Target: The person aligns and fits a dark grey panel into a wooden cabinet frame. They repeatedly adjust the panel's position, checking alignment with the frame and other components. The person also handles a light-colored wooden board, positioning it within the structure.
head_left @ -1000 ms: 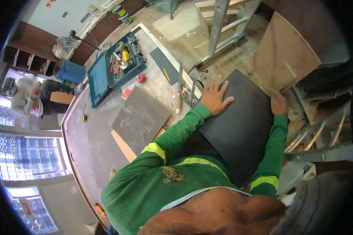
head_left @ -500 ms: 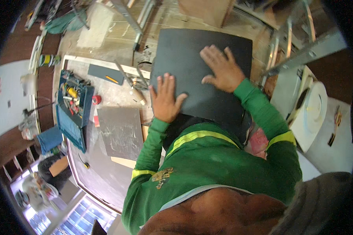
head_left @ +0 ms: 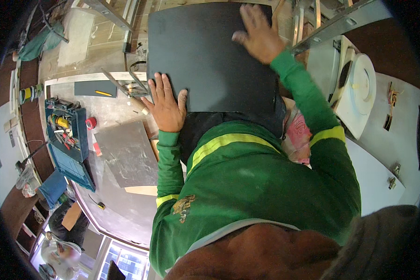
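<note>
A large dark grey sheet panel [head_left: 210, 60] lies flat in front of my body, its near edge over my lap. My left hand [head_left: 167, 105] rests on its near left corner, fingers stretched forward and thumb spread. Near the panel's far right corner, my right hand [head_left: 261, 37] has its fingers apart, slightly blurred. Its palm looks flat on or just above the surface; I cannot tell which. Neither hand grips anything. Left of the panel lie a wooden-handled tool [head_left: 137, 105] and a grey strip [head_left: 95, 88] with a yellow pencil [head_left: 103, 93] on it.
At left an open blue toolbox [head_left: 81, 133] holds several tools. Beside it are a red tape roll [head_left: 91, 122] and a scuffed grey-brown board [head_left: 128, 154]. A metal ladder [head_left: 345, 23] stands at the far right, with a white round-topped piece [head_left: 361, 86] nearby. A person [head_left: 60, 254] is at lower left.
My right hand has slid toward the panel's far right corner. My left hand stays at the near left corner. The whole view has shifted, so the surroundings sit further left.
</note>
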`<control>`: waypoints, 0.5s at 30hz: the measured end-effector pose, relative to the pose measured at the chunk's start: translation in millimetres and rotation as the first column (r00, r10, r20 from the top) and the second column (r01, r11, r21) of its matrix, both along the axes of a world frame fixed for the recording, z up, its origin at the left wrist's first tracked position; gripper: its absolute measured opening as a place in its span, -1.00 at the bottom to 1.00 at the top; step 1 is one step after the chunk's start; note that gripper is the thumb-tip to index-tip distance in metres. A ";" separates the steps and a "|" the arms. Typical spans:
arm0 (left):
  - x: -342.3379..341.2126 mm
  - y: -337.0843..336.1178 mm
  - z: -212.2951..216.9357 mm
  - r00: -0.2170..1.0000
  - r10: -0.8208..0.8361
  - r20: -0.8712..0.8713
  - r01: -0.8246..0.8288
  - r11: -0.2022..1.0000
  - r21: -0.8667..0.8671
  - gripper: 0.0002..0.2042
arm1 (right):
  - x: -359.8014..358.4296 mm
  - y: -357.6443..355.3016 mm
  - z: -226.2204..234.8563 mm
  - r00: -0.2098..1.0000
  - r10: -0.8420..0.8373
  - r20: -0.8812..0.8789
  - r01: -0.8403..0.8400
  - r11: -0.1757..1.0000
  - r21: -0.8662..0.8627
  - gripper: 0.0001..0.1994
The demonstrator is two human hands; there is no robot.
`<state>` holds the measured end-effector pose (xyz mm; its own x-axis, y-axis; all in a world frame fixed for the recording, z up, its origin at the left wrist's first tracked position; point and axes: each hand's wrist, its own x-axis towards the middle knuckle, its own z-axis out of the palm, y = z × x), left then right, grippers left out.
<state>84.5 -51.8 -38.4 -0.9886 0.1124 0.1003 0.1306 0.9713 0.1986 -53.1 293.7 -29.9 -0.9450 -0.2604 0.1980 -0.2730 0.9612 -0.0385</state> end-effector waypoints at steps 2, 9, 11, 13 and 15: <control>1.6 -5.3 0.0 1.000 -0.006 0.025 0.007 0.999 -0.032 -0.24 | 59.2 -25.5 19.2 0.994 0.060 0.093 -0.063 0.998 0.030 0.02; -2.5 -0.8 -2.3 0.998 -0.057 -0.013 0.058 0.997 0.053 -0.24 | 126.7 -9.6 36.7 0.985 -0.023 0.171 0.022 1.000 0.011 0.05; -4.8 3.6 1.7 0.998 -0.056 0.004 0.056 0.998 0.012 -0.24 | 81.2 23.9 27.0 0.980 -0.194 -0.038 0.197 0.973 0.122 -0.01; -7.9 3.9 4.0 0.999 -0.042 0.009 0.042 0.999 -0.004 -0.24 | 64.3 52.6 39.2 0.944 -0.330 -0.012 0.329 0.935 0.134 -0.10; -3.0 1.1 1.5 1.000 -0.022 0.014 0.022 1.000 0.004 -0.25 | 65.7 64.5 65.2 0.832 -0.456 0.316 0.458 0.886 0.075 -0.19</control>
